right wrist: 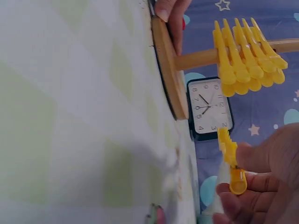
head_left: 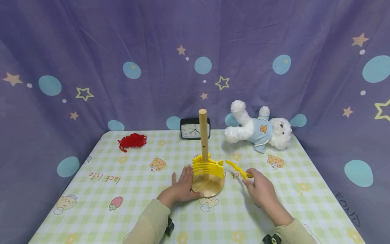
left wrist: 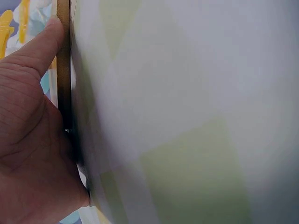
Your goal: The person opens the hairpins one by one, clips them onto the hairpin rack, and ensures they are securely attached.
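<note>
A round wooden base point(head_left: 207, 189) carries an upright wooden post point(head_left: 203, 135). Several yellow plastic clips point(head_left: 208, 168) cluster around the lower part of the post, rounded ends outward in the right wrist view. My left hand point(head_left: 182, 188) lies against the left side of the base, fingers extended, thumb at its front edge. To the right of the stand, my right hand point(head_left: 262, 189) pinches one yellow clip point(right wrist: 229, 150) between thumb and fingers near its rounded end. The clip's long, thin end points toward the post, apart from the others.
Behind the post stands a black-framed clock point(head_left: 186, 129). A white plush bear point(head_left: 260, 130) in a blue shirt lies at the back right. Red yarn point(head_left: 132, 141) lies at the back left. A checked cloth point(head_left: 100, 217) covers the table; a purple curtain point(head_left: 158, 40) hangs behind.
</note>
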Demonstrator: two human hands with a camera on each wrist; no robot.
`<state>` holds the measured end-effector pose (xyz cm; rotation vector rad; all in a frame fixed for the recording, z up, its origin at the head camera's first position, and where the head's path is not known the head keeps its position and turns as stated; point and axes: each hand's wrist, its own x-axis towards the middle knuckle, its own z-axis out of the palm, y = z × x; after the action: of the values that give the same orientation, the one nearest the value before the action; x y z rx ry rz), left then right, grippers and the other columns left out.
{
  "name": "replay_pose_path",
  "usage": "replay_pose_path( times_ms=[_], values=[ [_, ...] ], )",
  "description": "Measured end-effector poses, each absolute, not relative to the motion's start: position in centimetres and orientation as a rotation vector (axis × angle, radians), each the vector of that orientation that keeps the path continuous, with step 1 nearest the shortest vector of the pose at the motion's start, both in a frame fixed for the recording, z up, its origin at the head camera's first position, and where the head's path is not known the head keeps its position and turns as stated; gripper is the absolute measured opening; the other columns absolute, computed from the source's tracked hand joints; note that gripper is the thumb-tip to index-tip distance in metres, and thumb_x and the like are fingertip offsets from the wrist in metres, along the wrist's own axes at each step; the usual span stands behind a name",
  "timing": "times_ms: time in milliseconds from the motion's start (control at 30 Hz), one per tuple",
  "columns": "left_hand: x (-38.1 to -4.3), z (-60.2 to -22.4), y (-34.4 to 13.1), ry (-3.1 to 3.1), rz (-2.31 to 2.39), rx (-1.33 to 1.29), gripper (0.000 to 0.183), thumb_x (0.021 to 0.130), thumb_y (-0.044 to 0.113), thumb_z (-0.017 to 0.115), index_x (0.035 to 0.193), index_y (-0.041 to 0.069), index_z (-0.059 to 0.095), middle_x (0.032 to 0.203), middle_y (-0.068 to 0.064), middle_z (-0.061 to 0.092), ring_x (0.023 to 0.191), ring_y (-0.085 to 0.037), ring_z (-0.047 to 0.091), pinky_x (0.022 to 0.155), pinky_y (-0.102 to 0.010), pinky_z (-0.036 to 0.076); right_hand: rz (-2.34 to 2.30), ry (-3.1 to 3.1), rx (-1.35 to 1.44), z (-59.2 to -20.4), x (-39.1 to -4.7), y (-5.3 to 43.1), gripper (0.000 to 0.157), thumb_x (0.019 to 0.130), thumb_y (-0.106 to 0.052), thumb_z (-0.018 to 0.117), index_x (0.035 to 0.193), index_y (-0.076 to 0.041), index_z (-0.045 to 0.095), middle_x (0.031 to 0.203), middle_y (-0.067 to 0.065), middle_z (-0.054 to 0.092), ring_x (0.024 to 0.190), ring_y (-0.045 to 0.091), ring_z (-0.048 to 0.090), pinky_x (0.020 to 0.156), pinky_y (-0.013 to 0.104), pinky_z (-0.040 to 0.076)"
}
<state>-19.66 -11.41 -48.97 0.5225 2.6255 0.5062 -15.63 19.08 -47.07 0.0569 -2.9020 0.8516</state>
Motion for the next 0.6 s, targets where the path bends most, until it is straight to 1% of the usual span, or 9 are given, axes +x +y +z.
replay_pose_path(
  times_ms=[67,167,233,267,300,367,467,533,600],
  values=[
    [-19.7,-48.9,-11.4,2.625,0.507,0.521,0.109,0.087,0.066,0.057,0.155,0.000,0.005,0.162,-0.015,-0.009,0.148,-0.030,-0.011,0.110,-0.063,-0.011,0.854,-2.891,0.052,-46.5,-15.6,19.3,0.039,0.092,-0.016,0.068,0.128,-0.005,0.059,0.118,0.015,0.065,0.061,0.013,0.052,0.065,0.039,0.046],
    [-19.6,-48.9,-11.4,2.624,0.507,0.522,0.109,0.087,0.066,0.057,0.155,-0.001,0.005,0.162,-0.015,-0.009,0.148,-0.030,-0.010,0.110,-0.063,-0.011,0.841,-2.847,0.060,-45.8,-15.7,19.7,0.040,0.093,-0.013,0.066,0.131,-0.006,0.057,0.123,0.018,0.064,0.075,0.025,0.062,0.075,0.047,0.049],
    [-19.6,-48.9,-11.4,2.625,0.509,0.524,0.108,0.087,0.066,0.057,0.155,-0.001,0.006,0.162,-0.015,-0.009,0.148,-0.030,-0.010,0.110,-0.063,-0.011,0.818,-2.801,0.069,-45.4,-15.7,19.9,0.039,0.093,-0.011,0.066,0.131,-0.006,0.059,0.122,0.018,0.065,0.088,0.033,0.065,0.080,0.051,0.049],
    [-19.6,-48.9,-11.4,2.626,0.511,0.526,0.108,0.087,0.066,0.057,0.155,-0.001,0.006,0.162,-0.015,-0.009,0.148,-0.030,-0.010,0.110,-0.063,-0.011,0.801,-2.772,0.074,-45.2,-15.7,19.9,0.038,0.093,-0.010,0.066,0.129,-0.006,0.059,0.122,0.018,0.065,0.088,0.033,0.065,0.079,0.052,0.049],
    [-19.5,-48.9,-11.4,2.626,0.512,0.526,0.108,0.087,0.066,0.057,0.155,-0.001,0.006,0.162,-0.015,-0.009,0.148,-0.030,-0.010,0.110,-0.063,-0.011,0.789,-2.743,0.074,-45.0,-15.7,20.0,0.037,0.092,-0.009,0.067,0.128,-0.007,0.060,0.120,0.018,0.066,0.085,0.032,0.065,0.076,0.050,0.050],
    [-19.5,-48.9,-11.4,2.625,0.518,0.527,0.108,0.087,0.066,0.057,0.155,-0.001,0.006,0.162,-0.015,-0.009,0.148,-0.030,-0.010,0.110,-0.063,-0.012,0.771,-2.683,0.078,-44.8,-15.6,20.1,0.034,0.091,-0.007,0.068,0.125,-0.008,0.063,0.115,0.017,0.068,0.066,0.026,0.060,0.064,0.044,0.048],
    [-19.6,-48.9,-11.4,2.626,0.519,0.527,0.108,0.087,0.066,0.057,0.155,-0.001,0.006,0.162,-0.015,-0.009,0.148,-0.030,-0.010,0.110,-0.063,-0.011,0.751,-2.610,0.084,-44.5,-15.6,20.1,0.032,0.089,-0.004,0.069,0.120,-0.010,0.065,0.106,0.015,0.071,0.051,0.016,0.043,0.052,0.036,0.038],
    [-19.6,-48.9,-11.4,2.627,0.518,0.526,0.108,0.087,0.066,0.057,0.155,-0.001,0.006,0.162,-0.015,-0.009,0.148,-0.030,-0.010,0.110,-0.063,-0.011,0.747,-2.575,0.098,-44.2,-15.6,20.0,0.032,0.088,-0.003,0.070,0.119,-0.011,0.067,0.103,0.013,0.072,0.052,0.015,0.046,0.051,0.035,0.039],
    [-19.6,-48.9,-11.4,2.631,0.512,0.526,0.109,0.087,0.066,0.057,0.155,-0.001,0.006,0.162,-0.015,-0.009,0.148,-0.030,-0.010,0.110,-0.063,-0.011,0.747,-2.551,0.119,-43.9,-15.7,19.9,0.032,0.087,-0.003,0.071,0.118,-0.011,0.069,0.101,0.012,0.073,0.057,0.019,0.055,0.053,0.038,0.043]
  ],
)
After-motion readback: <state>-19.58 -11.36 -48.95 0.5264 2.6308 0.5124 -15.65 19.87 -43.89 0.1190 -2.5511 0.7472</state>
